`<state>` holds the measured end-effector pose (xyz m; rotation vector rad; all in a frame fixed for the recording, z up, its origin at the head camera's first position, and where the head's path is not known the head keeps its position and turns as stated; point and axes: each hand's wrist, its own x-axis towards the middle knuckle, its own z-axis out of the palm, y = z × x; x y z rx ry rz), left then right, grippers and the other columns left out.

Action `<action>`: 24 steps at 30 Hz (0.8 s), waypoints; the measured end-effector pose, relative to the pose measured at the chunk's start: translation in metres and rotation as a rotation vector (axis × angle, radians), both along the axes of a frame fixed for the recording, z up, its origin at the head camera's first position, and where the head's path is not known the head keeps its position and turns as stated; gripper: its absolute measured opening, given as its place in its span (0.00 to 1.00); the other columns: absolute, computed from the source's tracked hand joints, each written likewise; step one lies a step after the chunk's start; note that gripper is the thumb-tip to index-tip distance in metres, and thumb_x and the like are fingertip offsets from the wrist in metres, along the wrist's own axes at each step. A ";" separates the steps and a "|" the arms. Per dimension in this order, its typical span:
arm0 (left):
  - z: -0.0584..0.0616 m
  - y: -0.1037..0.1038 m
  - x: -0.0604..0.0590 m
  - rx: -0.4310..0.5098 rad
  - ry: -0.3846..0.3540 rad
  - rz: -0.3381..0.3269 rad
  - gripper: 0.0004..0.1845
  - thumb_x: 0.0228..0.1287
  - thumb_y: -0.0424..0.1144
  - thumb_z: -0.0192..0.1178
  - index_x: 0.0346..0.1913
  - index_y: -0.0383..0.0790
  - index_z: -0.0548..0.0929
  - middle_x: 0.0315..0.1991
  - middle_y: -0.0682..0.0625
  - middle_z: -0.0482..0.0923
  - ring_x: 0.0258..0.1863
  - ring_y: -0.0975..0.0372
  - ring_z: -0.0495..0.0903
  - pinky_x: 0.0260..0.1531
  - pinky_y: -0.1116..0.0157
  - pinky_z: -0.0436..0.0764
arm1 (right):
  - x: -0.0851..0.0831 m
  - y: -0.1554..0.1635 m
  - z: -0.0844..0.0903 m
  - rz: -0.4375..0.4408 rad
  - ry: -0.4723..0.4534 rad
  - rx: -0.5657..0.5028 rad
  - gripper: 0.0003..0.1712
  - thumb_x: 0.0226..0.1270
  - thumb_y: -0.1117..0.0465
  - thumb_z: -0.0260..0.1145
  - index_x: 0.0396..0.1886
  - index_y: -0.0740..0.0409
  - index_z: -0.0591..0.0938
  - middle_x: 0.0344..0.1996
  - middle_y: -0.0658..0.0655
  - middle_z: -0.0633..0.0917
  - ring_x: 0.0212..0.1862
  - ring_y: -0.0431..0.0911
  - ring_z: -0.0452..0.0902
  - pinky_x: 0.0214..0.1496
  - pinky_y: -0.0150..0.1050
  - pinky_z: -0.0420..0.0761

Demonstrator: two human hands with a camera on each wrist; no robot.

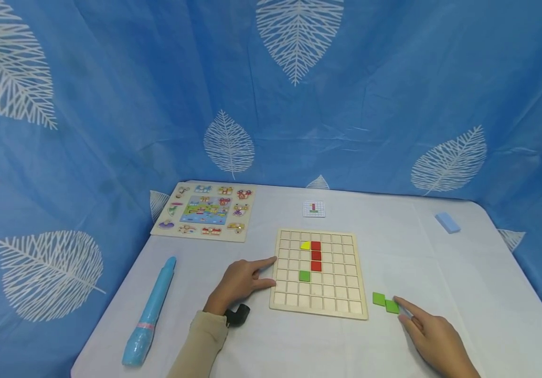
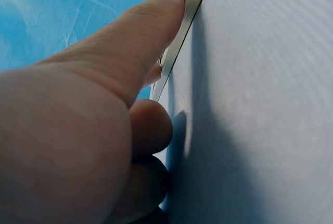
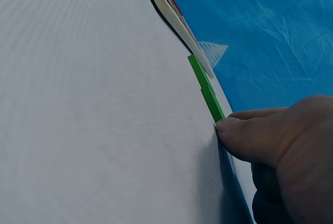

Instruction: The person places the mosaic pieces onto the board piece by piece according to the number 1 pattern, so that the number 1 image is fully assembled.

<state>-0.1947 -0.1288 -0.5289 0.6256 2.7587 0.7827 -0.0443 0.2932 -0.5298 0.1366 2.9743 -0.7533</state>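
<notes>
My left hand (image 1: 240, 283) rests at the left edge of a wooden grid board (image 1: 337, 308), with index fingertip and thumb touching its rim and the other fingers folded under. Three red tiles (image 1: 316, 255) form a column on the grid, beside a yellow rounded piece (image 1: 306, 245) and a green square tile (image 1: 304, 276). Right of the board, my right hand (image 1: 433, 336) pinches the near end of a second green tile (image 1: 391, 306) between thumb and index finger, flat on the table. That tile meets a third green tile (image 1: 379, 299) at its corner.
A small pattern card (image 1: 314, 209) lies behind the board. At back left is a picture puzzle board (image 1: 214, 234); a blue wrapped stick (image 1: 152, 304) lies in front of it. A light blue block (image 1: 447, 222) sits at back right. Blue leaf-print cloth surrounds the white table.
</notes>
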 end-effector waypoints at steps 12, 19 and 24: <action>-0.002 0.000 -0.001 -0.002 0.018 -0.011 0.36 0.59 0.63 0.69 0.71 0.59 0.78 0.17 0.61 0.64 0.18 0.69 0.59 0.23 0.68 0.60 | 0.001 -0.005 -0.004 -0.013 0.089 0.047 0.20 0.76 0.59 0.64 0.64 0.55 0.82 0.11 0.44 0.64 0.15 0.39 0.54 0.19 0.35 0.59; -0.003 0.000 -0.001 0.007 0.022 -0.011 0.36 0.59 0.63 0.69 0.71 0.59 0.78 0.17 0.61 0.63 0.18 0.69 0.58 0.23 0.68 0.60 | 0.001 -0.006 -0.007 -0.017 0.176 0.074 0.18 0.74 0.59 0.66 0.61 0.55 0.83 0.11 0.42 0.63 0.14 0.38 0.53 0.18 0.35 0.58; -0.003 0.000 -0.001 0.018 0.015 -0.008 0.36 0.59 0.62 0.70 0.71 0.59 0.78 0.16 0.60 0.64 0.18 0.69 0.59 0.22 0.68 0.60 | 0.001 -0.006 -0.012 -0.006 0.197 0.097 0.19 0.74 0.59 0.66 0.62 0.56 0.83 0.10 0.41 0.64 0.14 0.38 0.56 0.19 0.35 0.60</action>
